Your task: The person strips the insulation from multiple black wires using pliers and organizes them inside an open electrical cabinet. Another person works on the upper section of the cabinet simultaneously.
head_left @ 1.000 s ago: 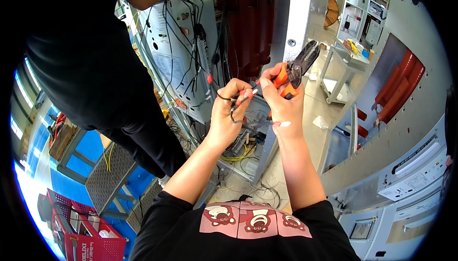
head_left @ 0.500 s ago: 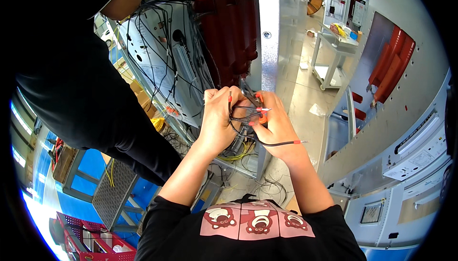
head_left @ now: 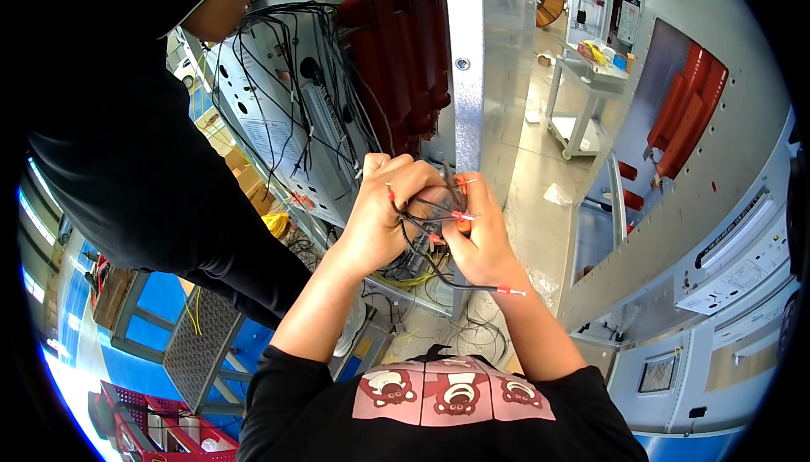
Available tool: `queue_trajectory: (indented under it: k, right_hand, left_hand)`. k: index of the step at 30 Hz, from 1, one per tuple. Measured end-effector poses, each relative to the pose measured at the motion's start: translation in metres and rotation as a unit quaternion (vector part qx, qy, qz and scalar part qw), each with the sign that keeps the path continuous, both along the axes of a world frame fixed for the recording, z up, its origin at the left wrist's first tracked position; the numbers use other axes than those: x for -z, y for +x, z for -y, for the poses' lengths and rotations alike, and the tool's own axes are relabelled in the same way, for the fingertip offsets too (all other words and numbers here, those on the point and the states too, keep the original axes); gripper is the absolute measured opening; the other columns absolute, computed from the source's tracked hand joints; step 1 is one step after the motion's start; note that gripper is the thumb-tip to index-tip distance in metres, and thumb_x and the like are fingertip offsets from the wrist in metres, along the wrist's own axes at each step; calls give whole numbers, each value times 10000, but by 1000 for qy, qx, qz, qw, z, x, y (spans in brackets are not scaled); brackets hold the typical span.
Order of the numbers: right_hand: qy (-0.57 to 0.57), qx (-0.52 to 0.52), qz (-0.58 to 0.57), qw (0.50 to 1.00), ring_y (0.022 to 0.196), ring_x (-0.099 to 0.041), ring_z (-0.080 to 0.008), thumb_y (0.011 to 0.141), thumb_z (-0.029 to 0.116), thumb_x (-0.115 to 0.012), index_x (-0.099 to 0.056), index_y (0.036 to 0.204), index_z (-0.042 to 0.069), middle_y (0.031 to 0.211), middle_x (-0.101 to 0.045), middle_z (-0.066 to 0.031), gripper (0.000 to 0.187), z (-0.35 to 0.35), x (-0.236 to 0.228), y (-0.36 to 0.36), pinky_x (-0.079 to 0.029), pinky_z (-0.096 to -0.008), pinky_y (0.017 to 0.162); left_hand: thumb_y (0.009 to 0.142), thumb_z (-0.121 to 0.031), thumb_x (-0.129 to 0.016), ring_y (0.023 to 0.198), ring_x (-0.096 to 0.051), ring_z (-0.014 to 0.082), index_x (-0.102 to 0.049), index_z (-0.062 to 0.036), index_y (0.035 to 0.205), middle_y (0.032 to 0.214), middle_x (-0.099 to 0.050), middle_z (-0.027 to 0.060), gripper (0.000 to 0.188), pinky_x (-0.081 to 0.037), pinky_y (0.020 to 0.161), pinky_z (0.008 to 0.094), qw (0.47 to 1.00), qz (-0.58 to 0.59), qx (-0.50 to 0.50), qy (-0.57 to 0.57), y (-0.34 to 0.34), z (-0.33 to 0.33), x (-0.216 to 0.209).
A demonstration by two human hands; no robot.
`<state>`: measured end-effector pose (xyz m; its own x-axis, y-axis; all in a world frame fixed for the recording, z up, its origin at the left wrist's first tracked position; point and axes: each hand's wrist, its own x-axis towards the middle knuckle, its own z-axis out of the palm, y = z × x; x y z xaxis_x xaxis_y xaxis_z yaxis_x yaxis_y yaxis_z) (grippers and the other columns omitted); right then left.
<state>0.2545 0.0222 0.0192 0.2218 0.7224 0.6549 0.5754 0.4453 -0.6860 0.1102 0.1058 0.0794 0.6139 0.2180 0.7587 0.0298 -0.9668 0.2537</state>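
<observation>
My left hand (head_left: 384, 213) is closed around several thin black wires (head_left: 418, 253), gathered in front of my chest. Red sleeves with bare metal tips cap the wire ends; one red-capped end (head_left: 510, 291) reaches down across my right wrist, and another red sleeve (head_left: 461, 216) lies between my hands. Close beside it, my right hand (head_left: 483, 230) is closed around an orange-handled tool (head_left: 464, 226). That tool is mostly covered by my fingers, so its kind cannot be made out.
An open metal cabinet (head_left: 466, 116) stands ahead, with dark red cylinders (head_left: 396, 65) and hanging black cables (head_left: 291, 82). A person in dark clothes (head_left: 143, 167) stands at left beside a step stool (head_left: 198, 344). Loose wires (head_left: 481, 340) lie on the floor; a cart (head_left: 582, 95) stands far right.
The long red-capped wire end has swung down and left over my right wrist. My left hand has shifted slightly left; both hands stay closed.
</observation>
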Motion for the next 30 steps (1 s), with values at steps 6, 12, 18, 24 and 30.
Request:
queue_trajectory:
  k: [6,12,18,24,30]
  right_hand:
    - [61,4,-184,981,609,-477,-84,875,39,-529,-484,956,22,692,-508,-25,94,3,17,-4,-391,-254,553]
    - [153,-152,-336,917,780,-516,-142,905,98,-586,-476,1142,22,959,-546,-74,273,17,0,5,-439,-305,765]
    - [109,-200,-391,892,840,-560,-89,807,-40,-700,-518,1189,22,1110,-607,-100,428,31,-17,-18,-471,-234,715]
    - [149,-145,-434,877,821,-599,-95,848,51,-728,-564,1099,27,963,-626,-48,301,18,-25,-19,-499,-241,717]
    - [156,-108,-425,885,780,-601,-94,850,47,-723,-579,1067,24,914,-625,-42,262,24,-36,-13,-495,-238,656]
  left_hand:
    - [825,-65,-663,717,-532,219,-596,-82,877,759,-582,36,87,-320,784,335,1000,-27,-4,0,-1,1,-3]
    - [684,51,-648,691,-558,212,-535,-91,922,696,-566,12,299,-341,800,350,992,-33,-88,81,6,2,3]
    - [681,31,-686,706,-590,304,-504,-70,1047,755,-613,76,421,-437,669,389,984,-79,-127,96,14,-1,12]
    - [688,10,-701,695,-597,311,-516,-84,1079,816,-626,81,442,-457,646,399,988,-54,-97,107,18,4,8]
    - [723,-43,-716,690,-588,317,-522,-90,1075,888,-625,74,405,-464,648,404,985,-73,-97,123,14,6,7]
